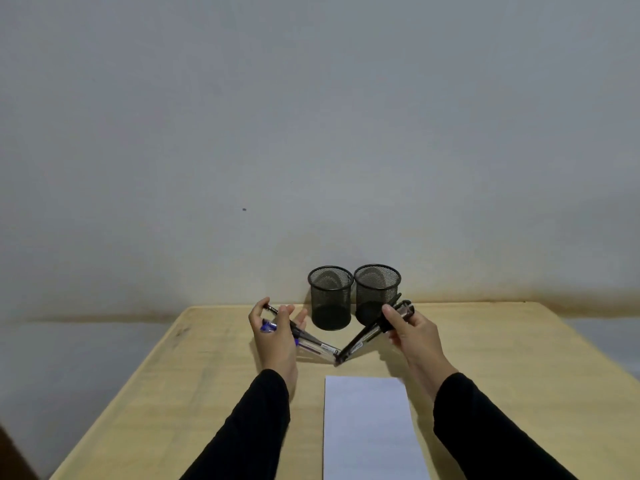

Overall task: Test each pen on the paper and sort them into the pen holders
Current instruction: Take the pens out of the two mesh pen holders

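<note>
1. Both black wire-mesh pen holders, left [330,297] and right [376,293], standing side by side at centre frame against the grey wall, touching or nearly so; apparently holding no pens, though hard to be sure through the mesh.
2. White sheet of paper [372,427] lying at lower centre on the light wooden table [502,358]; no ink marks visible on it.
3. Left hand [275,332], left of centre, fingers curled loosely around a bundle of clear-barrelled pens with blue and black parts [311,339], tips slanting down toward mid-frame.
4. Right hand [407,327], right of centre, gripping a second bundle of black pens [367,336], tips meeting the left bundle's low at centre.
5. Judged progress: at the very start; nothing tested, nothing sorted, every pen left to try on the paper.
</note>
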Demonstrator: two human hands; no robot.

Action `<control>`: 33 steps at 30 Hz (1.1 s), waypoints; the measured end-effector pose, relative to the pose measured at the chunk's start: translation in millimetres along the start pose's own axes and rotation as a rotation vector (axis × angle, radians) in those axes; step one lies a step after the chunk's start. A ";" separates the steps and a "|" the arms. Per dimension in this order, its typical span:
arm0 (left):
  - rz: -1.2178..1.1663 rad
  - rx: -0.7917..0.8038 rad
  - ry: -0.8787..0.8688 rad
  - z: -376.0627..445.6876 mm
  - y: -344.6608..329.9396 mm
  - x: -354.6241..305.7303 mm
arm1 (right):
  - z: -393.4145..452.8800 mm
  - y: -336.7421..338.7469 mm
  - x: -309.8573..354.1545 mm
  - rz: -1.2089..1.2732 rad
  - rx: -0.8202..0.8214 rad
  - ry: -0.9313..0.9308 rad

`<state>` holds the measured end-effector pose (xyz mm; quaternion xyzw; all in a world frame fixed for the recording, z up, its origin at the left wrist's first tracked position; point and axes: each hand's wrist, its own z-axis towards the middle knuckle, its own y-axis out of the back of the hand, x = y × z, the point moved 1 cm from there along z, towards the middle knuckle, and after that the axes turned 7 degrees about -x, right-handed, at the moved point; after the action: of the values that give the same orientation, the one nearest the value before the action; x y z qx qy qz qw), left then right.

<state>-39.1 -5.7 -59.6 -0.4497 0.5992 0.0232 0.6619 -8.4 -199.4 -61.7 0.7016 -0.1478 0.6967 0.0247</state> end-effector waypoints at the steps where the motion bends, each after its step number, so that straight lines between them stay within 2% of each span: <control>1: 0.035 -0.041 -0.005 3.9 4.1 5.1 | 1.1 1.5 -3.9 -0.012 0.005 -0.026; 6: 0.316 -0.150 -0.050 18.6 20.7 15.4 | 15.1 6.7 -13.8 0.026 0.013 -0.137; 11: 0.617 -0.151 -0.177 17.9 21.0 12.3 | 19.5 10.5 -18.1 -0.052 -0.022 -0.117; 15: 0.838 -0.147 -0.284 21.1 26.0 15.5 | 19.2 15.1 -22.8 -0.255 -0.109 -0.014; 22: 1.090 -0.077 -0.409 18.4 30.0 17.0 | 13.5 17.4 -20.0 -0.600 -0.100 0.161; 26: 1.158 -0.032 -0.460 18.5 34.2 11.2 | 5.4 13.8 -13.1 -0.697 -0.080 0.206; 30: 1.141 0.016 -0.466 16.6 37.8 -0.1 | -4.8 3.0 -8.2 -0.831 -0.061 0.378; 33: 1.188 0.124 -0.479 19.4 42.3 -6.7 | -14.8 -14.8 -6.0 -0.870 0.067 0.467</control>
<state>-50.1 34.9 -80.6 0.0157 0.5821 0.4508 0.6765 -19.1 -180.6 -64.7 0.5237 0.1908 0.7646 0.3234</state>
